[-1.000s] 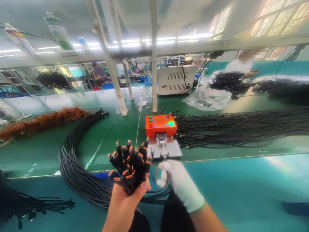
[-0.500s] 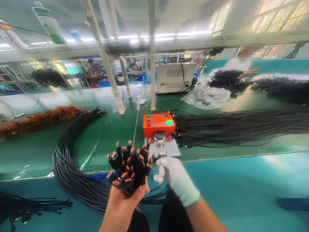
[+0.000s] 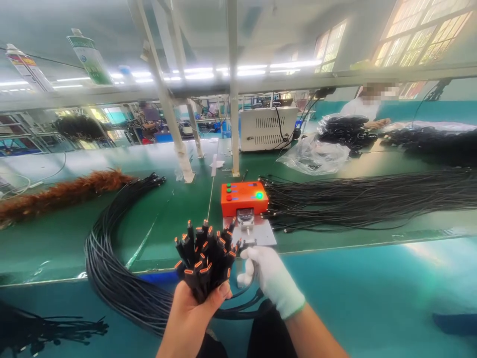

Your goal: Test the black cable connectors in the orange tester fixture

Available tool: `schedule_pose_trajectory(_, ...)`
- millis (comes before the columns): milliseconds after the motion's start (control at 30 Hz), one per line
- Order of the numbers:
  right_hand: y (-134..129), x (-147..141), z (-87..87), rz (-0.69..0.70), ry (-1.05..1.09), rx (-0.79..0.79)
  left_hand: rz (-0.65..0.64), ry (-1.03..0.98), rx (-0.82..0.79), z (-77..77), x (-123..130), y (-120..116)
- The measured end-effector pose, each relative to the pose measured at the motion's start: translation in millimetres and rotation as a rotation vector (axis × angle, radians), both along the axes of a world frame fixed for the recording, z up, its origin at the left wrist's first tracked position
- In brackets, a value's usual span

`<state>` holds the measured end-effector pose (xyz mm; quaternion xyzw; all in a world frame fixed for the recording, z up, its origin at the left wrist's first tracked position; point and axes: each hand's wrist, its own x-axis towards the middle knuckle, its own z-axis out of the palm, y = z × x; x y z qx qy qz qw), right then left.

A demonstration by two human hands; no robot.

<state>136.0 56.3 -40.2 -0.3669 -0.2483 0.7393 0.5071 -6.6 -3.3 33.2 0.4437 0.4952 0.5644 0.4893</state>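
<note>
A bundle of slim black cables fans out in front of the green-topped bench, its moulded, flat-oval plugs orange at the mouth. The bare left hand wraps its fingers tightly round it. The right hand, in white knit fabric, has fingers curled about a single cable near a flat metal plate. Behind sits an orange box with blue labels too small to read.

The left hand grips bunched black connectors, the gloved right hand a cable
</note>
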Motion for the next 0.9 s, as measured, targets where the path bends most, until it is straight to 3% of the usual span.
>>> schedule_pose_trajectory(233, 2.4, -2.2, 1.9, 0.007, -0.100, -0.012, -0.018, 0.000, 0.004, 2.1, -0.5, 0.1)
schedule_pose_trajectory(300, -2.5, 2.4, 0.6, 0.083, -0.367, 0.029, -0.038, 0.006, 0.005, 0.6, -4.2, 0.9)
schedule_pose_trajectory(400, -15.8, 19.4, 7.6, 0.206, -0.959, 0.047, -0.091, 0.007, -0.015, -2.5, -11.6, 2.2)
schedule_pose_trajectory(467, -26.2, 32.5, 22.8, 0.139, -1.174, 0.032, -0.158, 0.023, -0.028, -4.3, -15.6, 3.3)
schedule_pose_trajectory(533, -36.4, 39.1, 45.2, -0.041, -1.502, 0.058, -0.220, 0.017, -0.042, -5.5, -17.4, 4.7)
schedule_pose_trajectory(600, -45.2, 34.5, 68.2, -0.182, -1.324, 0.303, -0.249, 0.006, -0.060, -6.4, -16.9, 6.2)
schedule_pose_trajectory(667, -51.3, 20.0, 83.9, -0.135, -0.942, 0.499, -0.269, 0.020, -0.065, -6.8, -15.0, 7.1)
schedule_pose_trajectory(700, -52.9, 11.0, 87.2, -0.107, -0.759, 0.524, -0.276, 0.029, -0.064, -6.9, -14.0, 7.0)
schedule_pose_trajectory(800, -51.5, -11.3, 78.2, -0.153, -0.348, 0.386, -0.205, 0.000, -0.060, -5.7, -12.1, 4.0)
schedule_pose_trajectory(900, -42.7, -15.8, 53.0, -0.260, -0.261, 0.177, -0.018, -0.065, -0.027, -2.3, -11.9, -1.7)
